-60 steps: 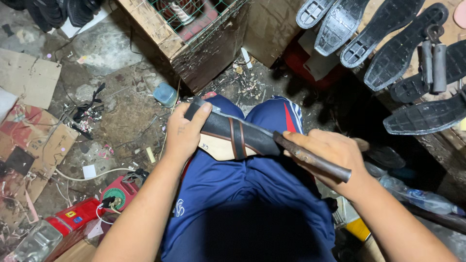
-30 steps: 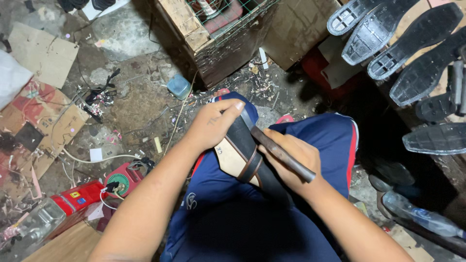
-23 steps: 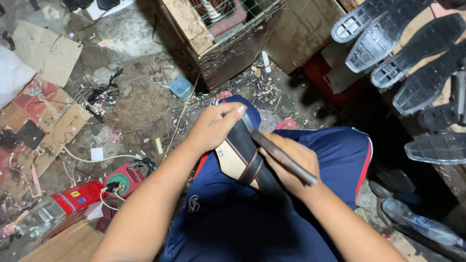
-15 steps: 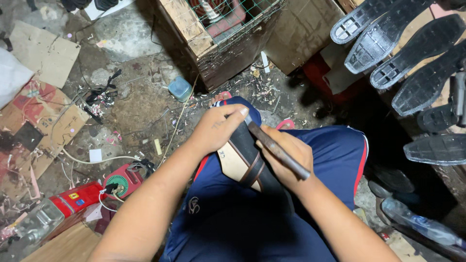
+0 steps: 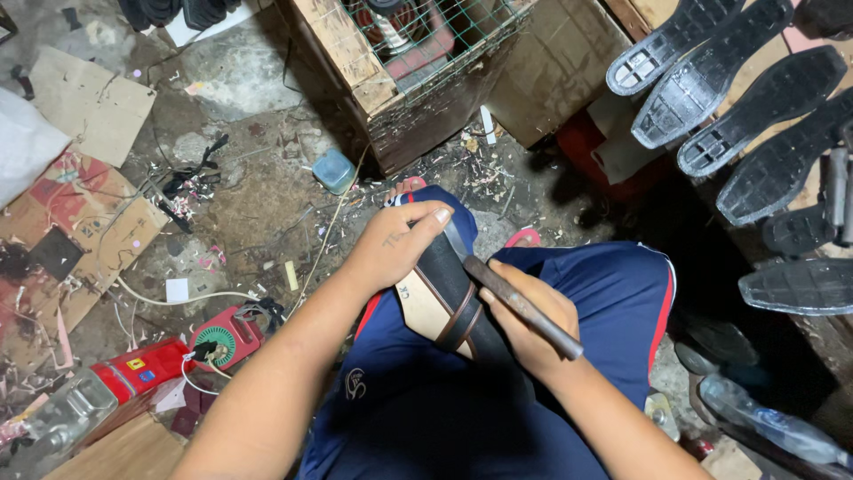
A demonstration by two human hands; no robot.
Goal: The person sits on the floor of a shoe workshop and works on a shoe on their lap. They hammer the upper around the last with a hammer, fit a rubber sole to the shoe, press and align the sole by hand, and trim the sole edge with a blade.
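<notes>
Seated person, blue shorts; the thigh serves as a work support above the littered floor. Wooden crate with green mesh just ahead; row of black shoe soles at upper right. A sandal, tan insole with dark strap, lies across the left thigh. Left hand closed over its toe end, pinning it so it cannot slide. Right hand wrapped around a dark rod-like tool, tip angled toward the sandal's edge.
</notes>
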